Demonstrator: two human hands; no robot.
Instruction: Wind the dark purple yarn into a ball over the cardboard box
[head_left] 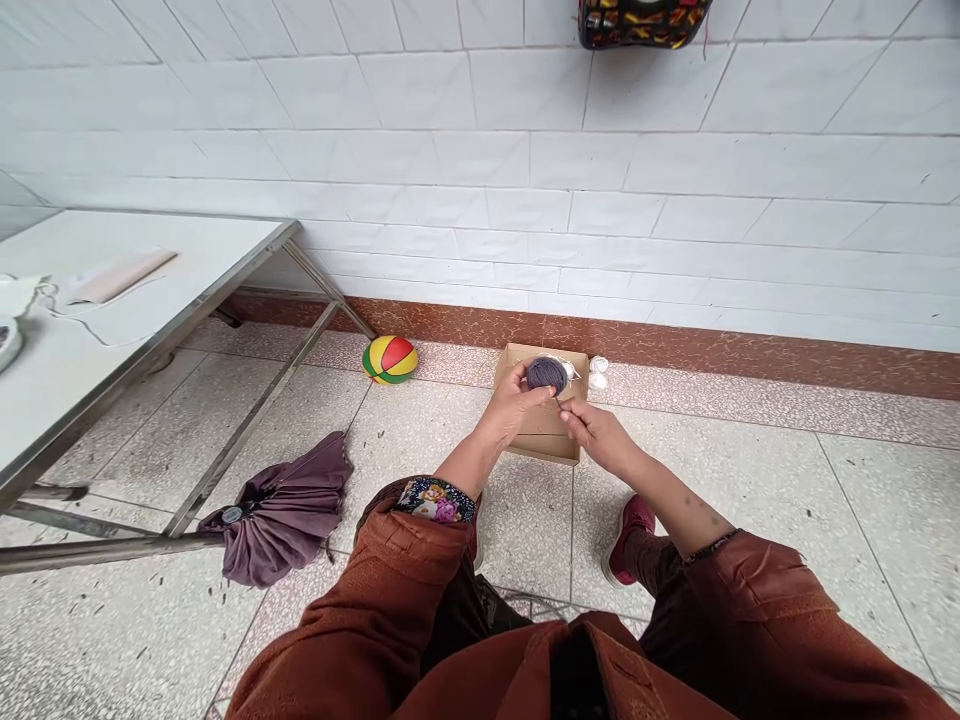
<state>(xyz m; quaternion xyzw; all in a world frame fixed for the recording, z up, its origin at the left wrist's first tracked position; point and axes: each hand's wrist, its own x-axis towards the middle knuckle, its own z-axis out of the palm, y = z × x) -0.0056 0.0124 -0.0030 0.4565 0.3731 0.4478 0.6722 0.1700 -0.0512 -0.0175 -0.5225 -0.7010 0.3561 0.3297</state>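
A dark grey ball of yarn [544, 374] sits in the person's left hand [516, 408], held up over a shallow cardboard box [541, 446] on the speckled floor [735, 480]. The left fingers and thumb are curled closed around the near side of the ball. Just beside it, the right hand [591, 432] has its thumb and fingers drawn together in a pinch — apparently on a dark strand at the yarn, though the strand is too small to make out surely. White items [568, 371] show in the box behind the ball, and two small white pieces [598, 372] lie just outside its right edge, near the brown skirting [675, 343]. Farther left, a red, yellow and green ball [390, 360] rests by a leg of the white-topped table [202, 240]; a purple folded umbrella [296, 515] lies nearer the person, beside the table's metal frame.
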